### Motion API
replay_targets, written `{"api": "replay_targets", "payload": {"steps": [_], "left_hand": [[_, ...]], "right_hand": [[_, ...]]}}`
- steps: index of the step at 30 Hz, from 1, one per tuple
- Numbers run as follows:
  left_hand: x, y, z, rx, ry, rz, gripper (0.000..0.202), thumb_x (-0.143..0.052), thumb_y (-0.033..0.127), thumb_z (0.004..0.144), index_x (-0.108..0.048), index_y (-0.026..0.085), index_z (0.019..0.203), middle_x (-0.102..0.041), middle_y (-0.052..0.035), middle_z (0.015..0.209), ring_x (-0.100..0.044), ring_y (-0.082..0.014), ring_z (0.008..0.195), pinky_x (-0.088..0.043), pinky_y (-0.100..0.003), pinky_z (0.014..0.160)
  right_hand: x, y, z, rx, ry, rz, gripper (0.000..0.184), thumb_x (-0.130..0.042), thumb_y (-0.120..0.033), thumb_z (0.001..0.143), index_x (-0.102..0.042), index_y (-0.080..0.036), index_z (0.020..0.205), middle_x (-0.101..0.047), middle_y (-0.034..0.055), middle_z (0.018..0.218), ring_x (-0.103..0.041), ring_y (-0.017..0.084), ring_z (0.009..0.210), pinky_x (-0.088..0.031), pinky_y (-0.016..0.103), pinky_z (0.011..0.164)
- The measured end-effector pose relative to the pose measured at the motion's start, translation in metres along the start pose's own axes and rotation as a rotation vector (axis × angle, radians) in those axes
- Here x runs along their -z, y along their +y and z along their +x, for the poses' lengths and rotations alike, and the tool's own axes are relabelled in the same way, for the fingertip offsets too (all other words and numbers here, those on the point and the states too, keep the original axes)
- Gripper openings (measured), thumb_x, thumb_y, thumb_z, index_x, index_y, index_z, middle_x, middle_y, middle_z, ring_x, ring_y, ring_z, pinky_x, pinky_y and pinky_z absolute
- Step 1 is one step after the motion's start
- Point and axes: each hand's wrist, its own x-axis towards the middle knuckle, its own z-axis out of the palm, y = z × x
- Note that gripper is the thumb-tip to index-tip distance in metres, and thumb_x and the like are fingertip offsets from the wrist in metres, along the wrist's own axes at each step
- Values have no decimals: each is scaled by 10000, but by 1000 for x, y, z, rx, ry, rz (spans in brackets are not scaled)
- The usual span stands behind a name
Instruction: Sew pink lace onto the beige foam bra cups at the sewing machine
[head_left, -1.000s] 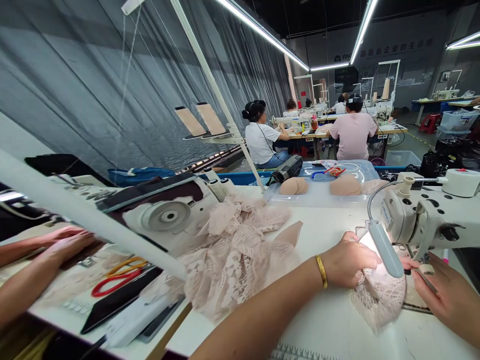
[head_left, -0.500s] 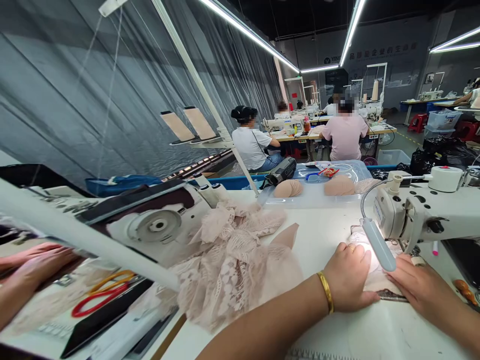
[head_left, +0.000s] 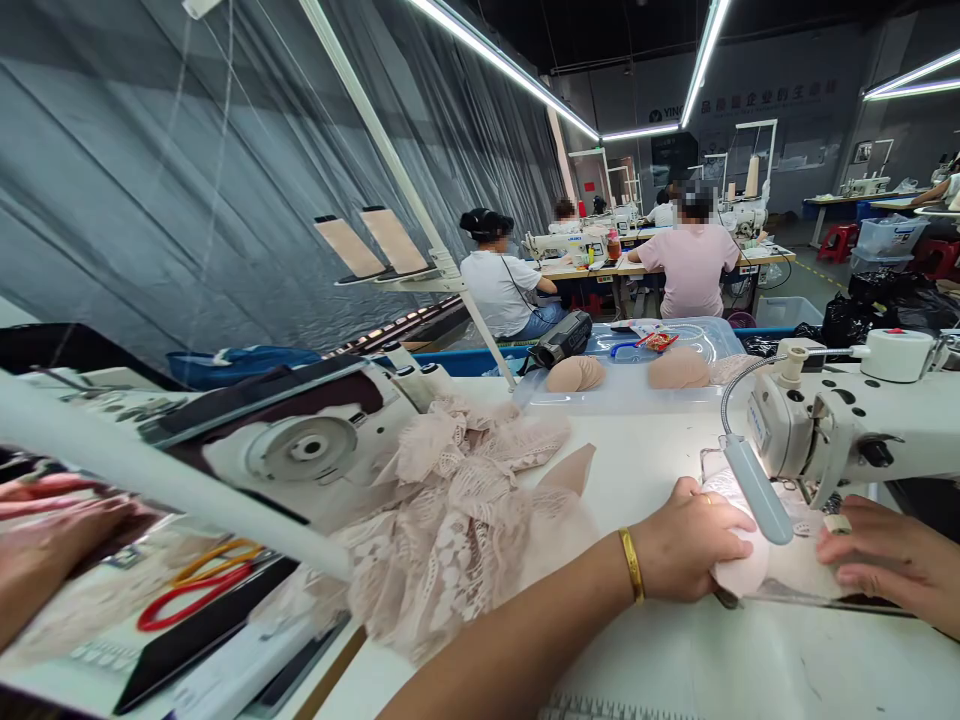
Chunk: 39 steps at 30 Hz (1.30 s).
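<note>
Far left, a co-worker's hands point(head_left: 45, 560) at the neighbouring station, blurred and well apart from this work. Beside them red and yellow scissors point(head_left: 199, 590), laid flat within easy reach on the counter point(head_left: 660, 450). Then a second sewing machine point(head_left: 300, 450), seen from its wheel end, and against it a loose heap of pale lace pieces point(head_left: 465, 520), probably piled there to be close on the left side. Behind, foam cups point(head_left: 574, 375) on a clear tray point(head_left: 622, 395), well apart from either hand. Right of the heap, the left hand point(head_left: 694, 540), gold bangle point(head_left: 632, 565) at the wrist, fingers curled down over the lace cup point(head_left: 742, 570) and gripping its rounded edge, likely to pin it flat. Just above, the gooseneck lamp point(head_left: 754, 490), bent low so as to light the spot. Lace cup itself under the head of the white sewing machine point(head_left: 847, 420), between both hands. Far right, the right hand point(head_left: 892, 565), spread nearly flat, fingertips resting on the fabric's right edge, clasping nothing, seemingly steadying that side
</note>
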Motion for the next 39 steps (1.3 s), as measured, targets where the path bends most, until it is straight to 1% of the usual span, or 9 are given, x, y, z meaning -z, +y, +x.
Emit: {"api": "replay_targets", "payload": {"steps": [4,9,12,16,21,26,31,36,39], "left_hand": [[-5,-6,5,-34,53,46,292,-637,60,771,-670,232,1005,-762,-4,1046,-649,-234,993,-244,-403,793],[-7,-17,8,-60,103,58,338,-605,73,833,-716,289,1067,-774,-4,1210,-645,-232,1047,-258,-449,888],[-6,-21,10,-63,131,31,358,-602,82,836,-719,287,1105,-766,5,1255,-642,-239,1114,-261,-468,921],[-6,-23,11,-46,132,27,355,-613,72,816,-732,278,1079,-770,10,1236,-650,-229,1084,-273,-468,931],[-7,-25,11,-49,149,25,332,-604,96,851,-740,286,1087,-776,2,1231,-665,-227,1061,-269,-478,952],[-7,-28,13,-57,139,54,264,-623,121,858,-756,272,1028,-785,3,1191,-676,-216,1055,-269,-473,952],[-10,-30,14,-43,150,45,308,-618,115,868,-770,281,1078,-786,4,1206,-675,-209,1063,-262,-476,981],[-12,-29,14,-31,156,49,290,-619,122,880,-768,276,1076,-769,5,1292,-679,-217,1105,-261,-481,975],[-12,-27,14,-45,156,57,276,-622,137,898,-763,289,1080,-759,16,1322,-672,-225,1148,-272,-474,961]], "right_hand": [[-18,-15,8,23,-93,2,372,-477,-527,1089,-817,-385,1141,-821,31,1143,-743,322,1142,-635,463,943],[-32,-25,16,93,-178,-193,373,-522,-404,1067,-675,-451,1404,-819,-7,1176,-740,294,1002,-643,448,818],[-32,-24,16,119,-117,-253,380,-533,-393,1051,-683,-429,1398,-836,-3,1105,-742,311,970,-636,440,766],[-32,-23,17,162,-78,-273,416,-532,-374,1044,-654,-403,1441,-827,13,1184,-755,325,956,-629,448,743],[-34,-23,18,128,-119,-245,424,-515,-380,1073,-606,-408,1486,-815,7,1212,-736,309,1084,-632,476,874],[-34,-21,14,117,-111,-220,326,-508,-404,1072,-742,-387,1299,-808,29,1216,-731,319,1124,-643,484,872],[-32,-14,11,79,35,-129,272,-511,-407,1068,-724,-299,1200,-795,74,1197,-716,328,1198,-613,505,986],[-27,-16,16,27,62,-11,195,-524,-403,1067,-602,-306,1217,-782,34,1068,-785,238,928,-655,341,739],[-25,-22,18,-11,65,20,200,-490,-399,1083,-563,-306,1244,-765,47,1085,-776,245,956,-648,356,774]]}}
